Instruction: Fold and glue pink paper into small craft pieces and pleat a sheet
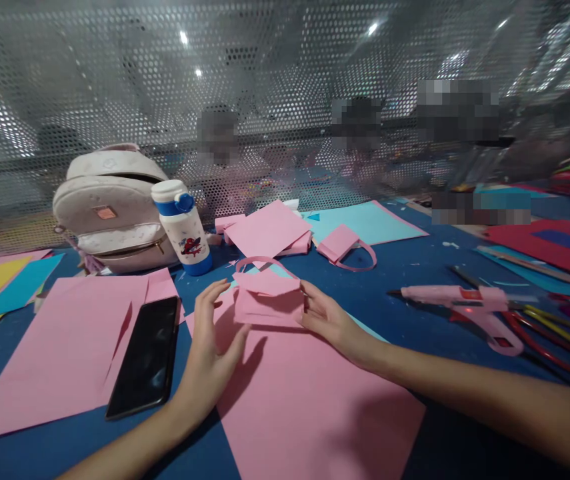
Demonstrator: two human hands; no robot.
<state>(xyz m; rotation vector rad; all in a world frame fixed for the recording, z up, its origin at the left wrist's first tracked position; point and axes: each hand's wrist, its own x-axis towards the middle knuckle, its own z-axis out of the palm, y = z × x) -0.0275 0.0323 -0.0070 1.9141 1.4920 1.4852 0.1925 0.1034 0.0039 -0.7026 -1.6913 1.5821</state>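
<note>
A small pink paper bag [267,293] with a looped paper handle stands upright on a large pink sheet [305,400] in the middle of the blue table. My left hand [215,340] curves around its left side, fingers apart, thumb and fingertips near or on its edge. At the right side, my right hand [327,320] pinches the bag's edge with its fingers. A second finished pink paper bag [341,244] lies farther back to the right.
A black phone [145,357] lies on pink paper [55,353] at left. Behind stand a water bottle [185,228] and a pale backpack [107,207]. A pink glue gun [459,300] and scissors lie at right, with coloured sheets around. A perforated metal screen runs along the back.
</note>
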